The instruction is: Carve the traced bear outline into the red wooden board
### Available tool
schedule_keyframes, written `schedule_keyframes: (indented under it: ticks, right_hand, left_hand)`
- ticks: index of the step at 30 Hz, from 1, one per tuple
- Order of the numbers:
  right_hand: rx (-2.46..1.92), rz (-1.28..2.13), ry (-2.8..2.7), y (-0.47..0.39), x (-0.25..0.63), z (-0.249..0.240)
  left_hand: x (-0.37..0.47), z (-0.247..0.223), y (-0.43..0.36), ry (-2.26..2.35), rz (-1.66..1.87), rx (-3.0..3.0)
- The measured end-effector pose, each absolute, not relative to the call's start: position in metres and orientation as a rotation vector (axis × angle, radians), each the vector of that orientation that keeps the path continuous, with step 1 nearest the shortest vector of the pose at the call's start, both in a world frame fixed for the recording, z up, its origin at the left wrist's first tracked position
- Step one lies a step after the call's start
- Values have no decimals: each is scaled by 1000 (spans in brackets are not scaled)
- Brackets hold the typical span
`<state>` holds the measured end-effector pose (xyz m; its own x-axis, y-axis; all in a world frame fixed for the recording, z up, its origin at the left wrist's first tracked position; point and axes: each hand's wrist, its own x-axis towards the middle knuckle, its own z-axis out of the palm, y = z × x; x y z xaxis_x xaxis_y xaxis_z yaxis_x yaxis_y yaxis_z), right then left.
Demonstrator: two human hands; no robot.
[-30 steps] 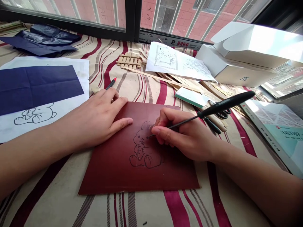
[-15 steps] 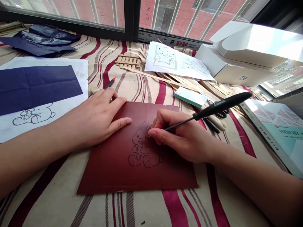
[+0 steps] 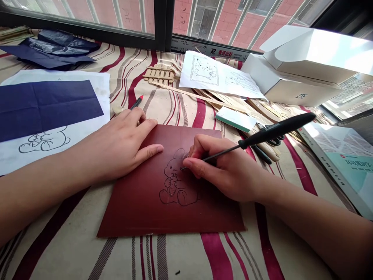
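A dark red board (image 3: 140, 210) lies flat on the striped cloth, with a rabbit drawing (image 3: 177, 179) in thin dark lines on it. My right hand (image 3: 224, 167) pinches the thin metal shaft of a black-handled tool (image 3: 276, 128); the tip touches or nearly touches the board beside the rabbit's face. The handle points up to the right, and the hand covers part of the drawing. Resting on the board's upper left edge, my left hand (image 3: 125, 142) has its thumb and fingers apart and holds nothing.
Left are white paper (image 3: 105, 87) and a dark blue sheet (image 3: 58, 103). Beyond the board lie a red-tipped pen (image 3: 136, 102), wooden sticks (image 3: 159, 74), printed paper (image 3: 218, 74) and a green-edged block (image 3: 235, 118). Right are a white box (image 3: 297, 89) and a book (image 3: 344, 163).
The view has shifted slightly, so most things appear a little farther right. The black handle has tilted slightly, its end a bit higher and farther right. Both hands keep their grip and pose.
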<state>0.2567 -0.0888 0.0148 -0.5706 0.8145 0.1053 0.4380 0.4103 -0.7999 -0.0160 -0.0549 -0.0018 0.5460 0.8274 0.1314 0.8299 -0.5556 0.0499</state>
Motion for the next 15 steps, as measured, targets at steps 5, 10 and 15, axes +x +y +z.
schedule_keyframes:
  ticks: [5,10,15]
  right_hand:
    - [-1055,1048,-2161,-88,258,15]
    - [-1007,1142,-2115,-88,257,14]
    - [-1061,1043,-2175,-90,257,15]
  left_hand:
    - [-14,2,-56,-1456,-164,-2753]
    - [-12,2,-55,-1453,-163,-2748]
    - [-12,3,-56,-1480,-162,-2764]
